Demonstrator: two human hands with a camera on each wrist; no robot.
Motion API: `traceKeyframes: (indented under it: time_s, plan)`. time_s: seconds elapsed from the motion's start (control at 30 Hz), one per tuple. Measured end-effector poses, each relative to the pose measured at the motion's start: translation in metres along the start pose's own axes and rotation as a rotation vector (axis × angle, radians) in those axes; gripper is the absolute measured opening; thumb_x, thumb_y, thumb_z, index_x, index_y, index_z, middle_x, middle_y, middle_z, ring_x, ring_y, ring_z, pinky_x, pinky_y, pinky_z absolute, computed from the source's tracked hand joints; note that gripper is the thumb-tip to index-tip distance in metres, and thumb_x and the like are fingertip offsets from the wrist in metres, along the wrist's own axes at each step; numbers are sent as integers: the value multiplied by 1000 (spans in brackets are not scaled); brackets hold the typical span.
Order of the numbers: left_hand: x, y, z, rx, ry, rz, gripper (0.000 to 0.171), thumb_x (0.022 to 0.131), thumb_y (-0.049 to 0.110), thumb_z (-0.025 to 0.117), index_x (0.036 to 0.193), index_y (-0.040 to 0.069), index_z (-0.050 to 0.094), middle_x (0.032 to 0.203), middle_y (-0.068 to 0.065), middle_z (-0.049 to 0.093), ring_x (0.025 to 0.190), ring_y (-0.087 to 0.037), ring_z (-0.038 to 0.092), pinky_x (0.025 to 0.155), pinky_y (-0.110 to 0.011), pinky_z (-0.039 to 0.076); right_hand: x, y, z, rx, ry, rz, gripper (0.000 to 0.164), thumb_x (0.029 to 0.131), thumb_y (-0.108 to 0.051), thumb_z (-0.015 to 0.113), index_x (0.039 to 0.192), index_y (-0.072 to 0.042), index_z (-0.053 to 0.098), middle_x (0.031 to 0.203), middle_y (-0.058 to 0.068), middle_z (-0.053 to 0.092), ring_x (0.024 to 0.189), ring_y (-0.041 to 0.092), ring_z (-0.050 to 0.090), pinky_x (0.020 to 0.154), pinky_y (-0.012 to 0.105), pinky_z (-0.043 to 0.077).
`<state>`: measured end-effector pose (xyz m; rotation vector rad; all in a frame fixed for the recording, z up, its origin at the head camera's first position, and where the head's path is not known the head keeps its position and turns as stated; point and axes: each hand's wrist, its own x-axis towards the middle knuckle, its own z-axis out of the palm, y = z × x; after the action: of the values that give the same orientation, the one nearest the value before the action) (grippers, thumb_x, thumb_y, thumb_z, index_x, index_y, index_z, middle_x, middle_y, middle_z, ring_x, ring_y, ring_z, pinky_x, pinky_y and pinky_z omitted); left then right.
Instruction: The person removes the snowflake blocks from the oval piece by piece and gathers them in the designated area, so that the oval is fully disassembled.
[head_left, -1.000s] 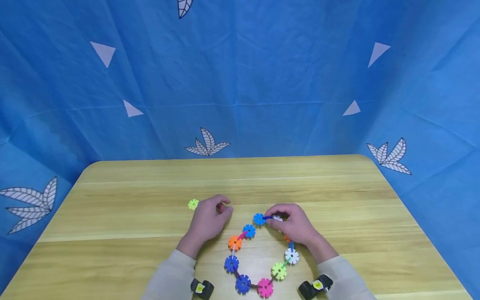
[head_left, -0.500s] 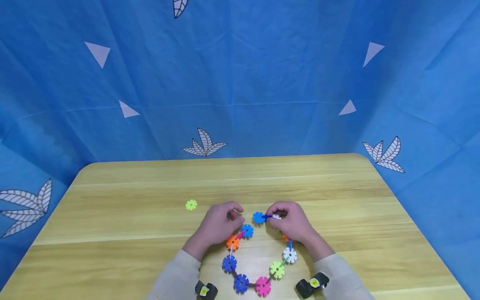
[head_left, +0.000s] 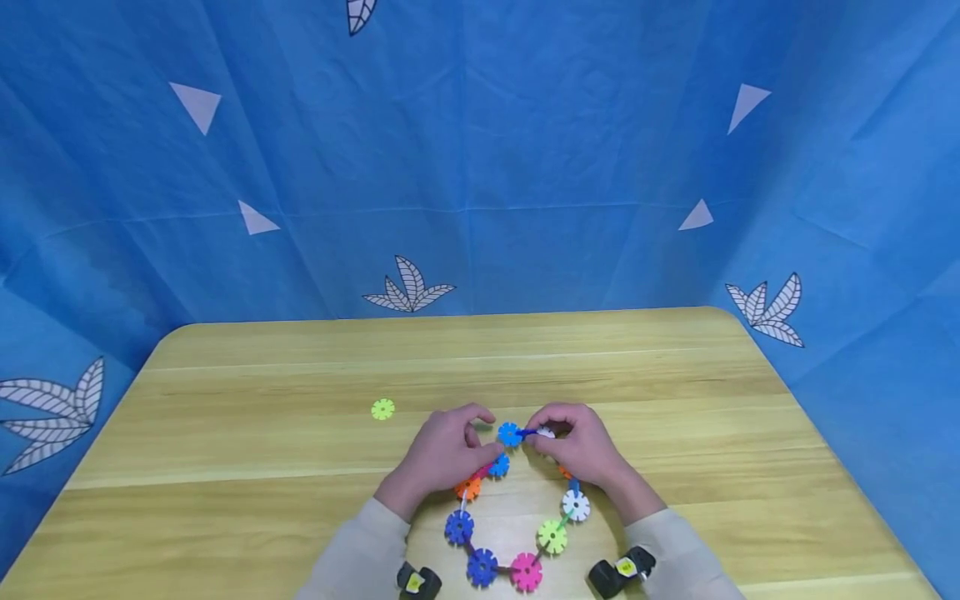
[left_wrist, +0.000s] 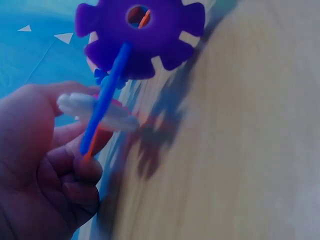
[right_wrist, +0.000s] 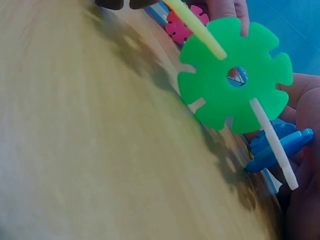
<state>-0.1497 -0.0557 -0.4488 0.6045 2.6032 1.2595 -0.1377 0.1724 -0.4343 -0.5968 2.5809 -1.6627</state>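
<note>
A chain of slotted snowflake discs curves into a near ring on the table. My right hand (head_left: pixel 581 446) pinches a dark blue disc (head_left: pixel 527 432), seen edge-on, close to the chain's end. A light blue disc (head_left: pixel 509 433) is joined to it on the left, and a white disc (head_left: pixel 546 432) lies partly behind the fingers. Thumb and index finger spread apart, my left hand (head_left: pixel 447 450) reaches over the chain's other end. Its thumb overlaps another light blue disc (head_left: pixel 498 466), which is linked by a pink disc (head_left: pixel 482 472) to an orange disc (head_left: pixel 468 487).
A lone yellow-green disc (head_left: pixel 382 409) lies on the wooden table (head_left: pixel 262 400), left of the hands. Nearer my body, the chain runs through a pink disc (head_left: pixel 527 572) and several others. A blue curtain (head_left: pixel 480 167) hangs behind the table.
My left hand has moved right, from beside the lone yellow-green disc to the chain's left end. The right hand has shifted slightly left with its end of the chain.
</note>
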Motion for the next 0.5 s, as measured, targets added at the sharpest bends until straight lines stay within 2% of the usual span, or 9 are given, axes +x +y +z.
traceKeyframes:
  time_s: [0.17, 0.5]
  plan:
    - [3, 3, 1, 33, -14, 25, 52, 84, 33, 80, 127, 9, 64, 73, 10, 59, 56, -9, 53, 61, -29, 47, 1, 3, 1, 4, -12, -36, 12, 82, 11, 72, 87, 0, 74, 88, 11, 70, 77, 18, 59, 69, 32, 49]
    - [9, -1, 14, -40, 31, 87, 36, 82, 29, 84, 110, 12, 70, 74, 10, 60, 58, -9, 52, 60, -28, 47, 1, 3, 0, 20, -19, -16, 15, 81, 13, 68, 87, 1, 73, 88, 12, 70, 75, 19, 57, 67, 30, 47]
